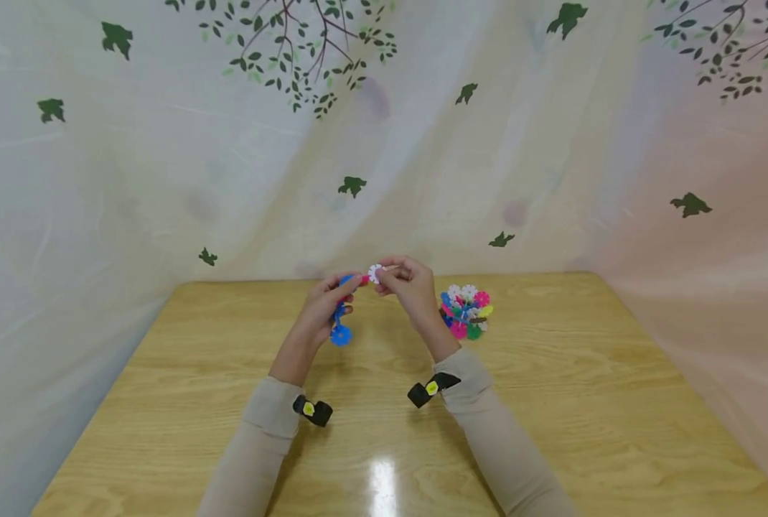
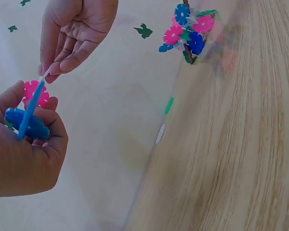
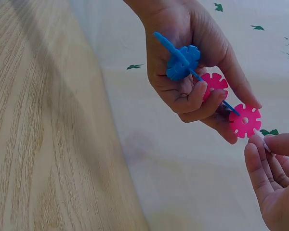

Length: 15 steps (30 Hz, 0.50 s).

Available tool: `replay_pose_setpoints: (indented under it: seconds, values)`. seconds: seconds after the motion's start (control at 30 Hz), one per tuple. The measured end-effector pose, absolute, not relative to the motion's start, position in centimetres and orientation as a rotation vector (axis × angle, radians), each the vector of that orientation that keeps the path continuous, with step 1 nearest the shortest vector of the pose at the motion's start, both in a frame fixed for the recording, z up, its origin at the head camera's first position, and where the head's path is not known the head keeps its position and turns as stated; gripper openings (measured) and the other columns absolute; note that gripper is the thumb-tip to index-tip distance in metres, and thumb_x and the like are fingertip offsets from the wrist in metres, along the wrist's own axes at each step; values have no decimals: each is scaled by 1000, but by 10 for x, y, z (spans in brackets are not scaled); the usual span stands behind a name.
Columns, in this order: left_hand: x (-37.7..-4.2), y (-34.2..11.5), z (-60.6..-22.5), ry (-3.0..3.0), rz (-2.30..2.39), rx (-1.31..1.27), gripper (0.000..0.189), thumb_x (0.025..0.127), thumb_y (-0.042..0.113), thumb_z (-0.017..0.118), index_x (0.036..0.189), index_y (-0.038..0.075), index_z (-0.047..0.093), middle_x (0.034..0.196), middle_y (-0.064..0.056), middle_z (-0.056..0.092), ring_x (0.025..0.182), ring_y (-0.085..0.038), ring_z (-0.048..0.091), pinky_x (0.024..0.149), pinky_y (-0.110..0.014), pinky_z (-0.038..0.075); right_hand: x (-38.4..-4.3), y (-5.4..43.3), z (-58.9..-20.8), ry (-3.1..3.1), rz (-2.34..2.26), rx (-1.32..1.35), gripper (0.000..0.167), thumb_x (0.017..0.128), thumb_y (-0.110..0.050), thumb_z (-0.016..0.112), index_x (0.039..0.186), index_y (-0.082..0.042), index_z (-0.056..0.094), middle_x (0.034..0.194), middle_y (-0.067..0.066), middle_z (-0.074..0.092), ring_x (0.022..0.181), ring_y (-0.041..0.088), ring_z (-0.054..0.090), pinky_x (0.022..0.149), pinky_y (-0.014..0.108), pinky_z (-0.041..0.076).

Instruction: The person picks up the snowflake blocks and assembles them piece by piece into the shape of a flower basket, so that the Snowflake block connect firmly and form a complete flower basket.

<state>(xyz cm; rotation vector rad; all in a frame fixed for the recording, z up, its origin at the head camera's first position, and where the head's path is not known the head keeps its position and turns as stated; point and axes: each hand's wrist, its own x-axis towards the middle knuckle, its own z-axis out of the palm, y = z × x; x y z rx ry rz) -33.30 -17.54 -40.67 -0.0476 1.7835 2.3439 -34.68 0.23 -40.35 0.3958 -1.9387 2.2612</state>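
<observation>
My left hand [image 1: 321,307] grips a chain of interlocking notched plastic discs, blue and pink by turns. In the right wrist view a blue disc [image 3: 179,67] stands out by the palm, and a pink disc [image 3: 216,86] lies among the curled fingers. At the chain's far end, a pink disc [image 3: 242,126] sticks out past the fingertips. My right hand [image 1: 413,287] pinches a white disc [image 1: 375,273] between thumb and fingers, its edge right at that end pink disc. Both hands are raised over the far part of the table; a blue disc [image 1: 341,335] hangs below the left one.
A pile of notched discs [image 1: 466,314] in many colours sits on the wooden table [image 1: 552,402], right of my right hand. In the left wrist view a green disc [image 2: 169,105] and a white disc [image 2: 161,134] appear near the table's edge. A leaf-printed cloth [image 1: 281,179] hangs behind.
</observation>
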Motion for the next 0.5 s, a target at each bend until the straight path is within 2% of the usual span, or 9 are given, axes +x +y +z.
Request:
replay_pose_setpoints:
  seconds: [0.07,0.33,0.5]
  values:
    - [-333,-176,-406,1804,2346,-46,9,100,27,67,106,20,70,91,9,58,76,-6,51,62,-17,45,-346,1,-403,-1932,2259,410,22,94,-2,70,112,11,65,75,-3,73,65,11,70,65,25,61]
    - [-333,-176,-405,1780,2383,-98,6,98,23,70,101,20,73,91,9,61,71,-6,49,59,-18,44,-344,-1,-405,-1946,2283,392,17,94,0,70,106,9,61,71,-3,72,61,11,69,62,26,61]
    - [-332,-178,-402,1825,2361,-79,4,96,22,73,94,22,76,86,10,63,68,-7,48,61,-19,44,-346,0,-404,-1945,2251,455,19,94,1,70,107,12,61,72,-3,71,62,10,69,63,26,61]
